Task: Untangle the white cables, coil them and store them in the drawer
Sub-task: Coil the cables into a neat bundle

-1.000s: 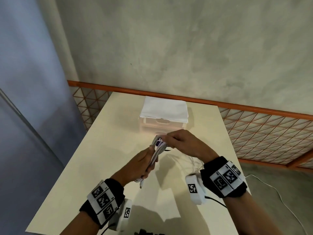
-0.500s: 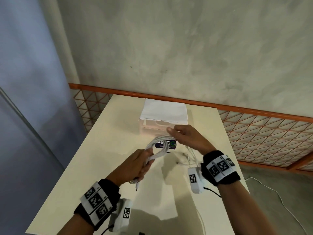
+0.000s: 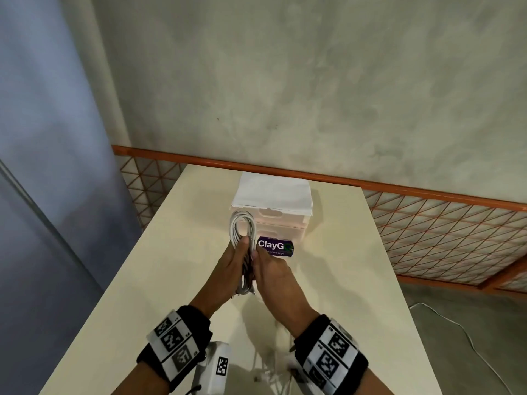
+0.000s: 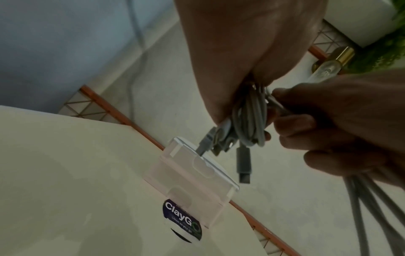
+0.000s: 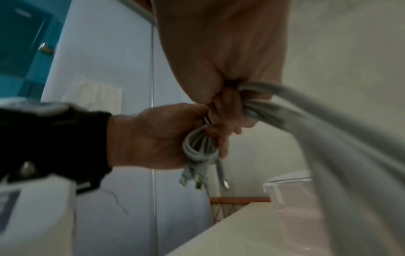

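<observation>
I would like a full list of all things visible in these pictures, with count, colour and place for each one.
coiled white cable bundle: one, white, held above the table between both hands, connector ends hanging.
translucent plastic drawer box: one, clear with white top, far end of table, drawers shut.
purple ClayGo label: one, purple with white letters, in front of the drawer box.
cream rectangular table: one, cream, under the hands.
orange lattice railing: one, orange, behind the table.
loose white cables: number unclear, white, near table edge.
wristbands with black-white markers: two, one per wrist.
left hand: grips the bundle.
right hand: grips the bundle.
</observation>
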`<state>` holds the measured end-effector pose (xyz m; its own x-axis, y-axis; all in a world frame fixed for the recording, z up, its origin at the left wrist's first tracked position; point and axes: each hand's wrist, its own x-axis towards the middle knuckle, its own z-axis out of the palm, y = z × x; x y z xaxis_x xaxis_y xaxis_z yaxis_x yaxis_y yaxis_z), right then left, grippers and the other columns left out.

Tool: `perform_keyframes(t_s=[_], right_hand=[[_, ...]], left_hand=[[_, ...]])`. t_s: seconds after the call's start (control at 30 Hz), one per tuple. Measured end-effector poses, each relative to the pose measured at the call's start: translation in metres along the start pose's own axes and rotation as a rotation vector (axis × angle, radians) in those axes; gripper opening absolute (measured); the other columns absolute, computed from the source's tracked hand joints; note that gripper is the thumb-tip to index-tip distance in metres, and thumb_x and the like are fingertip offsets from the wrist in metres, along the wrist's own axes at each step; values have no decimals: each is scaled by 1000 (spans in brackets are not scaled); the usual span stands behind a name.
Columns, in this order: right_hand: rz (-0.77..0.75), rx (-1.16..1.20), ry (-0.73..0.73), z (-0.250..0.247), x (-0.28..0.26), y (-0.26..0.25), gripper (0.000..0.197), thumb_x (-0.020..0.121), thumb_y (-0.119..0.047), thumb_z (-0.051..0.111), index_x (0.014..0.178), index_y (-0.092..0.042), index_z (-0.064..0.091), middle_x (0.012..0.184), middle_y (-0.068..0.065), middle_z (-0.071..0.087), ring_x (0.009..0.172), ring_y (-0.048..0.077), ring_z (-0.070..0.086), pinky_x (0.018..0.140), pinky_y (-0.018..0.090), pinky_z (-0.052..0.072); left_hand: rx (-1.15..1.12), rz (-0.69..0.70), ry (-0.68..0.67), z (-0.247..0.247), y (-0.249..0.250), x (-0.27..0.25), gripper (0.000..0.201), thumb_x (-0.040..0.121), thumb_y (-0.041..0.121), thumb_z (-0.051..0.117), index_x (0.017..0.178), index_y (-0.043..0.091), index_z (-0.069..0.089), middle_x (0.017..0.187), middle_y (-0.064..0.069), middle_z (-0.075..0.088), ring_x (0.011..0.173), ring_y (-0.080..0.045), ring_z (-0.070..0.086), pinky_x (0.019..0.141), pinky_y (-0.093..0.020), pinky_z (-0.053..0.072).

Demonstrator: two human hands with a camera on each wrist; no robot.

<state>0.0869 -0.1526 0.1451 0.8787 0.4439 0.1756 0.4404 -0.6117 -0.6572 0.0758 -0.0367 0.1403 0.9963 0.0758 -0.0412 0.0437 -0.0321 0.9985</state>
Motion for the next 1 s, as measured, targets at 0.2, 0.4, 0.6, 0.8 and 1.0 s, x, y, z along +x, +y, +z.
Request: perform_keyframes(t_s=[0.2, 0.4, 0.6, 0.8, 1.0], right_hand=[[131, -1, 14, 1, 5, -5, 32, 101, -26, 25, 97, -7, 49, 77, 15, 63, 66, 33, 59, 63, 45, 49], [75, -155, -151, -3, 7, -1, 52, 95, -8, 35, 144, -3, 18, 114, 18, 52, 79, 31, 57, 68, 40, 48], [1, -103, -260, -8, 7, -7, 70, 95, -11, 41, 148, -5, -4, 127, 19, 45, 94, 32, 57, 75, 39, 47], [34, 41, -192, -6, 4, -1, 30, 98, -40, 36, 99, -13, 46, 72, 5, 61, 62, 26, 56, 65, 46, 50], [-205, -32, -337, 2, 2, -13, 28, 101, -33, 29, 107, -8, 41, 79, 25, 60, 64, 43, 52, 60, 46, 42]], left_hand=[[-28, 23, -33, 6, -5, -1, 29, 100, 33, 34, 88, 17, 54, 70, 7, 52, 64, -1, 52, 65, -10, 43], [-121, -38, -60, 6, -5, 1, 30, 99, 34, 40, 109, 20, 64, 88, 10, 71, 89, -1, 66, 72, -13, 50], [-105, 51, 82, 9, 0, 0, 34, 101, 27, 37, 82, 8, 57, 49, 9, 58, 47, -2, 55, 46, -15, 43], [-273, 74, 442, -14, -3, 21, 42, 101, 34, 33, 77, 10, 57, 61, 2, 63, 47, -11, 57, 42, -23, 44], [-627, -21, 443, -14, -3, 31, 36, 99, 32, 40, 68, 15, 48, 54, 9, 52, 45, -7, 49, 52, -23, 47]])
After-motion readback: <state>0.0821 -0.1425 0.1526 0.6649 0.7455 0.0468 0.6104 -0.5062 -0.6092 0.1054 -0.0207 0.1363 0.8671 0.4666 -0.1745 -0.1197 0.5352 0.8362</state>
